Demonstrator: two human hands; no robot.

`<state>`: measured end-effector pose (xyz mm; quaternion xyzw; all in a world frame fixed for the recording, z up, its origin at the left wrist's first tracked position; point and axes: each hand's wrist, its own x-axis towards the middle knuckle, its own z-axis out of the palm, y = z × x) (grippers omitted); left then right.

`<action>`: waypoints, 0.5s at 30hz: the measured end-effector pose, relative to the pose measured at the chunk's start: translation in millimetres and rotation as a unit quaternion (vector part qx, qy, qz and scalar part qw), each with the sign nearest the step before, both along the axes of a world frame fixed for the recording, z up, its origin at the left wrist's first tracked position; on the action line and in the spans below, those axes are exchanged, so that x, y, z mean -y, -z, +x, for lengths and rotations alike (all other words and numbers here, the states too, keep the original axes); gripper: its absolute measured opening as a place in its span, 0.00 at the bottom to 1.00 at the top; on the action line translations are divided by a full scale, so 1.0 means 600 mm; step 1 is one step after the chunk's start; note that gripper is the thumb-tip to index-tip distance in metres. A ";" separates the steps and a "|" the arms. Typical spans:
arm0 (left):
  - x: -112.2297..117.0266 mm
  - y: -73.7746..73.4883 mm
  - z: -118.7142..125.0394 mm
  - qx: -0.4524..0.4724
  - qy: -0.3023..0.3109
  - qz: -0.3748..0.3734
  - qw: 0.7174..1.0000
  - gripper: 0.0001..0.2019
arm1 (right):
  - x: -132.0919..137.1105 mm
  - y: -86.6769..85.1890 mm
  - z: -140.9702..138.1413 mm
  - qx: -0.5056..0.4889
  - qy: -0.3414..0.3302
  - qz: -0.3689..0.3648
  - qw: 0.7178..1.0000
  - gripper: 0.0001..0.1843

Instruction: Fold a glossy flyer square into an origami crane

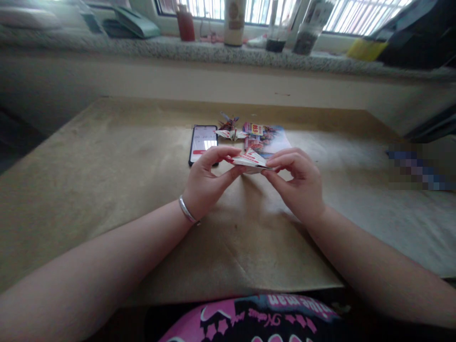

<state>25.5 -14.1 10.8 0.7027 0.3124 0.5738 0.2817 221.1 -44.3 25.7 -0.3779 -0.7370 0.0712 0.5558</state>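
Note:
Both my hands hold a small folded piece of printed paper [252, 160], white with red marks, just above the brown paper-covered table [107, 180]. My left hand [208, 180] pinches its left end between thumb and fingers; a silver bangle sits on that wrist. My right hand [297, 183] pinches the right end. Behind the paper lie a finished folded paper crane [228, 128] and a colourful printed leaflet [267, 137].
A phone [203, 144] with a lit screen lies flat just left of the crane. On the stone windowsill [213, 50] at the back stand bottles and jars. A blurred-out patch lies on the table's right side.

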 end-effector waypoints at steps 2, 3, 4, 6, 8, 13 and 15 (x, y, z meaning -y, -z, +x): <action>0.000 0.000 0.000 0.005 0.007 0.020 1.000 0.09 | 0.000 -0.001 -0.001 0.009 0.017 0.009 1.000 0.07; 0.000 -0.001 0.000 0.005 0.012 0.030 0.999 0.07 | 0.001 -0.002 -0.001 0.013 0.024 0.012 1.000 0.07; 0.000 -0.002 0.000 0.005 0.016 0.036 0.999 0.06 | 0.001 -0.002 -0.001 0.016 0.030 0.013 0.999 0.07; 0.000 -0.004 0.000 0.010 0.019 0.041 0.999 0.05 | 0.002 -0.003 -0.002 0.019 0.035 0.014 0.999 0.06; 0.000 -0.005 0.000 0.011 0.021 0.041 0.999 0.05 | 0.003 -0.004 -0.002 0.022 0.036 0.016 0.999 0.06; -0.001 -0.007 -0.002 0.002 0.022 0.060 0.998 0.05 | 0.006 -0.007 -0.001 0.035 0.041 0.030 0.998 0.05; 0.000 -0.010 -0.003 -0.002 0.021 0.069 0.997 0.05 | 0.006 -0.007 0.000 0.037 0.039 0.031 0.998 0.06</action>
